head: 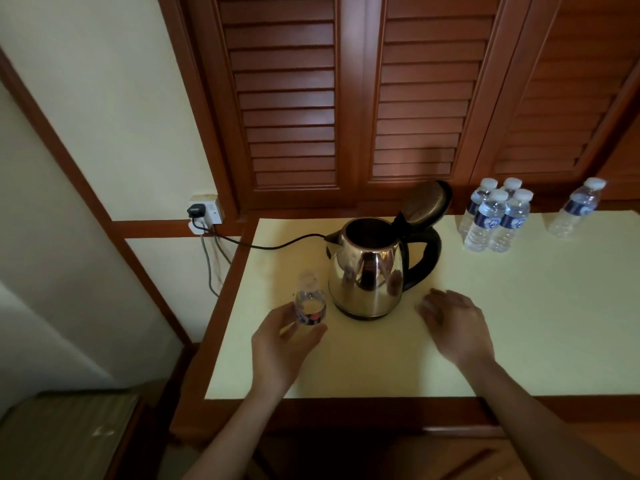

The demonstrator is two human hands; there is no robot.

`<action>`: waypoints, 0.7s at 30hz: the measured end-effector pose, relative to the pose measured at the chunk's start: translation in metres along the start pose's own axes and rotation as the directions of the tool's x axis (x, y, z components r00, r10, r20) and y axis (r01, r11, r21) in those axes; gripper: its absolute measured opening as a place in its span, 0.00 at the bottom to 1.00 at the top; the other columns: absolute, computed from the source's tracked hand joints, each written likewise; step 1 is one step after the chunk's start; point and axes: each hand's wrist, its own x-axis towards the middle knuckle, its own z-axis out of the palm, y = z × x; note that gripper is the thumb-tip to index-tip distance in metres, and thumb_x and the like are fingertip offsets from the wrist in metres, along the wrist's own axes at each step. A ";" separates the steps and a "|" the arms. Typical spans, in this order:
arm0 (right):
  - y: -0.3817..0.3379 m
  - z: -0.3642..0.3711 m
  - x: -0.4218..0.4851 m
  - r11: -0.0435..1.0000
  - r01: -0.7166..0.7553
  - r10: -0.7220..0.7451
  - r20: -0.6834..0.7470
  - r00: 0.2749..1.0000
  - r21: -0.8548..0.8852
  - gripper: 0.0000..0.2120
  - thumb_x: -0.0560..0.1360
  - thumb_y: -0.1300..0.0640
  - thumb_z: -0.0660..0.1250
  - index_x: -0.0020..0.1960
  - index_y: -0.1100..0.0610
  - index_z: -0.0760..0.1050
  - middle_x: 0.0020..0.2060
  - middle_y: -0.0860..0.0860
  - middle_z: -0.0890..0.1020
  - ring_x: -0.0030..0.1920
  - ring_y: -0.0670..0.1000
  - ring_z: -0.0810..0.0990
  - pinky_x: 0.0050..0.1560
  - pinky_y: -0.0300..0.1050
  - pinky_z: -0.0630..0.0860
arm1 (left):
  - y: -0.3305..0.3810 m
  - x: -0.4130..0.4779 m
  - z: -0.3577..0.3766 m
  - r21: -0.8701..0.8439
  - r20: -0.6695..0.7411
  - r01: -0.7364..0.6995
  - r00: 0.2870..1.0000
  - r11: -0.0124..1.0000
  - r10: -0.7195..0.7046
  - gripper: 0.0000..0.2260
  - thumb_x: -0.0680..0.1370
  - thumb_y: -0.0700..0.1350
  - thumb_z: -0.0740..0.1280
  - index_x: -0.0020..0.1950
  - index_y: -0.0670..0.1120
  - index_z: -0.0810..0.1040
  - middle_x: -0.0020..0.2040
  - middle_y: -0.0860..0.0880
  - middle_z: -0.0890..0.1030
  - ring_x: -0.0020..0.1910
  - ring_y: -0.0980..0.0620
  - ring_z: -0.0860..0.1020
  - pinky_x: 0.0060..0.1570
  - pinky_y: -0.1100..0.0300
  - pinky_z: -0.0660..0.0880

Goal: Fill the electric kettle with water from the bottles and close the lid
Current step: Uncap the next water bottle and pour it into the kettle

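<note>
Tabletop (519,323), cream, bears kettle (367,271) before louvred wooden doors (287,98).

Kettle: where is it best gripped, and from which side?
By its black handle, from the right: the loop juts out that side, open and unobstructed, nearest the right hand; the steel body is wide and smooth.

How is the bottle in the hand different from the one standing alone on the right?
The held bottle has no cap; the lone bottle wears a white cap. The held bottle looks almost empty; the lone bottle looks full. The left hand grips the held bottle beside the kettle; the lone bottle stands untouched farther back. Both are small clear bottles with blue labels.
</note>
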 end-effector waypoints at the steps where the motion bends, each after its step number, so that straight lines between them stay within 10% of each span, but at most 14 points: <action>1: -0.003 -0.004 -0.001 1.000 -0.008 0.008 -0.002 1.000 -0.004 0.14 0.76 0.44 0.68 0.54 0.53 0.82 0.55 0.50 0.84 0.60 0.59 0.77 0.58 0.55 0.75 | -0.001 0.001 -0.001 0.003 0.017 0.003 1.000 1.000 -0.003 0.22 0.69 0.48 0.80 0.62 0.50 0.79 0.54 0.61 0.81 0.55 0.70 0.77 0.48 0.75 0.75; 11: -0.097 -0.041 -0.023 0.933 0.139 -0.073 -0.202 0.977 0.332 0.14 0.72 0.44 0.71 0.48 0.53 0.80 0.40 0.43 0.77 0.42 0.45 0.74 0.43 0.36 0.71 | -0.001 0.003 0.000 0.097 0.118 0.010 0.993 0.995 -0.022 0.24 0.69 0.54 0.79 0.63 0.53 0.79 0.53 0.60 0.81 0.53 0.64 0.79 0.51 0.71 0.74; 21: -0.205 -0.092 0.032 0.850 0.327 -0.426 0.173 0.888 0.414 0.15 0.76 0.48 0.70 0.61 0.49 0.81 0.50 0.42 0.78 0.48 0.39 0.75 0.49 0.39 0.71 | -0.002 0.005 -0.003 0.082 0.166 0.024 0.985 0.996 -0.037 0.24 0.69 0.57 0.78 0.62 0.54 0.77 0.53 0.59 0.81 0.51 0.65 0.77 0.46 0.79 0.70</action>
